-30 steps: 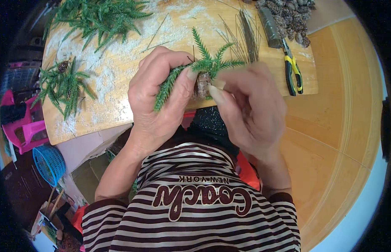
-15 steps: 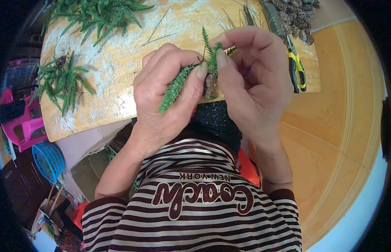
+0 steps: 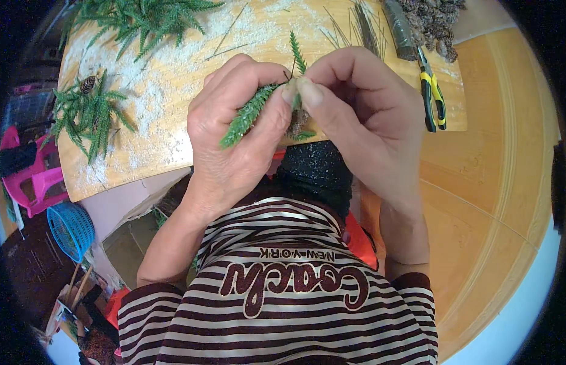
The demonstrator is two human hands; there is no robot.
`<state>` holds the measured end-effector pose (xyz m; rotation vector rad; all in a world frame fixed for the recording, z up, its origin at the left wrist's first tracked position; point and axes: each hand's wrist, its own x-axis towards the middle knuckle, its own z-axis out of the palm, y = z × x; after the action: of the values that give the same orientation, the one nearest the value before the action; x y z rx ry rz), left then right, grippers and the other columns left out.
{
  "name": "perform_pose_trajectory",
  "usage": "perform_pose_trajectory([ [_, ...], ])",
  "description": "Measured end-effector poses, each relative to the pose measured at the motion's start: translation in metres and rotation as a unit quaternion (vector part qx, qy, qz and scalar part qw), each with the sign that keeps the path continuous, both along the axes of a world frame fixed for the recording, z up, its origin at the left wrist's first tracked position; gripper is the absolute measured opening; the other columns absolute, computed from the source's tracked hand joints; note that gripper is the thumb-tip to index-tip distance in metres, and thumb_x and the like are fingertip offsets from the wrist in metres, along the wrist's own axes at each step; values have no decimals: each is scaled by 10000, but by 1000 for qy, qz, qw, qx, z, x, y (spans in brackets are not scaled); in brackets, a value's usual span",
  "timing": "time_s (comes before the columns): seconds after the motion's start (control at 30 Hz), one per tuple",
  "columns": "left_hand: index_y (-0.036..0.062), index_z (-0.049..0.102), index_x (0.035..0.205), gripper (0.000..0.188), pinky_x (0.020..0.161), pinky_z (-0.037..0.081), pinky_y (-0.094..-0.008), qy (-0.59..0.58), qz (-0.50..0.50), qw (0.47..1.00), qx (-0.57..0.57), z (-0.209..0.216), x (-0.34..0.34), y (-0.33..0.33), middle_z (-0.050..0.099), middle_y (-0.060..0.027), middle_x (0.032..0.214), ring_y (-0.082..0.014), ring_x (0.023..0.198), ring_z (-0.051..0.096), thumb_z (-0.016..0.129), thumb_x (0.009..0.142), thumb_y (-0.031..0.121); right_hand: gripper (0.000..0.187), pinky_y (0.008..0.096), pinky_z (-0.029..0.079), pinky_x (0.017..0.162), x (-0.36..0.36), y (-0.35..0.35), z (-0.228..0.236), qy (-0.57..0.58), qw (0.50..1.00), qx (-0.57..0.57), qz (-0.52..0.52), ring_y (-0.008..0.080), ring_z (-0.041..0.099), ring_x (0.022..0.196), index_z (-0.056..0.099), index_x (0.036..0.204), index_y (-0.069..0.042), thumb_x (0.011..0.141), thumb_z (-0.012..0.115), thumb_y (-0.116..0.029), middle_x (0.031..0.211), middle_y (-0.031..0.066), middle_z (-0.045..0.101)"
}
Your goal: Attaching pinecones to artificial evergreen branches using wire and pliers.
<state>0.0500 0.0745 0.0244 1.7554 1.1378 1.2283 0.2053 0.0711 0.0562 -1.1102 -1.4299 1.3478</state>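
Note:
Between my two hands, over the table's near edge, is an artificial pine sprig (image 3: 249, 115) with green needles dusted white. My left hand (image 3: 234, 118) pinches it at the stem between thumb and forefinger, and one needle tip points down toward me. From the pinch a thin dark stem and another green tip stick up. A brown pine cone (image 3: 298, 123) hangs just under the fingertips, partly hidden. My right hand (image 3: 371, 112) is closed, thumb and forefinger pressed together on the sprig right beside the left thumb.
A wooden table (image 3: 167, 137) carries white flakes. A bundle of pine sprigs (image 3: 143, 21) lies far left, a finished-looking sprig with a cone (image 3: 94, 115) nearer. Thin wires (image 3: 365, 30), yellow-black pliers (image 3: 434, 94) and piled pine cones (image 3: 432, 24) are at right. A blue basket (image 3: 71, 231) stands lower left.
My right fingertips have moved in against the left thumb and closed over the sprig's stem. The left hand has shifted slightly left, and the green piece under the right thumb is now mostly covered.

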Motion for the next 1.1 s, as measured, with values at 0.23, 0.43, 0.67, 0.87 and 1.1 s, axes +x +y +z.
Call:
perform_pose_trajectory([
  [0.23, -42, 573, 911, 109, 668, 374, -220, 49, -27, 998, 24, -2, 1, 1, 494, -33, 790, -112, 730, 461, 582, 806, -11, 104, 153, 394, 624, 4, 4, -9, -60, 996, 55, -19, 19, 498, 720, 574, 953, 22, 865, 600, -27, 812, -21, 561],
  [0.43, -42, 575, 912, 101, 672, 377, -222, 42, -40, 998, 13, -3, 1, 2, 491, -31, 779, -112, 731, 463, 590, 824, 6, 65, 151, 376, 601, 10, 9, -14, -100, 988, 116, -2, 17, 474, 696, 583, 917, 17, 867, 596, -23, 779, -30, 547],
  [0.67, -42, 588, 910, 117, 655, 367, -220, 51, -54, 997, 6, -2, 2, 3, 485, -22, 770, -104, 724, 453, 612, 842, 50, 39, 159, 374, 593, 15, 13, -12, -133, 984, 115, 10, 27, 465, 677, 580, 874, 21, 861, 596, -12, 743, -26, 537],
  [0.87, -23, 603, 881, 89, 632, 391, -247, -60, -85, 992, -67, -2, 4, 2, 498, -47, 730, -146, 698, 498, 619, 814, 34, 40, 190, 390, 574, 23, 13, -16, -166, 945, 281, 19, 69, 483, 645, 564, 831, 35, 830, 601, 19, 710, 13, 533],
  [1.1, -21, 599, 902, 103, 618, 415, -214, -100, -152, 977, -113, -3, 4, 6, 547, -29, 740, -100, 695, 523, 618, 848, 64, 59, 221, 406, 566, 33, 15, -14, -189, 921, 337, 54, 138, 513, 626, 564, 810, 39, 789, 617, 26, 712, 51, 541],
])
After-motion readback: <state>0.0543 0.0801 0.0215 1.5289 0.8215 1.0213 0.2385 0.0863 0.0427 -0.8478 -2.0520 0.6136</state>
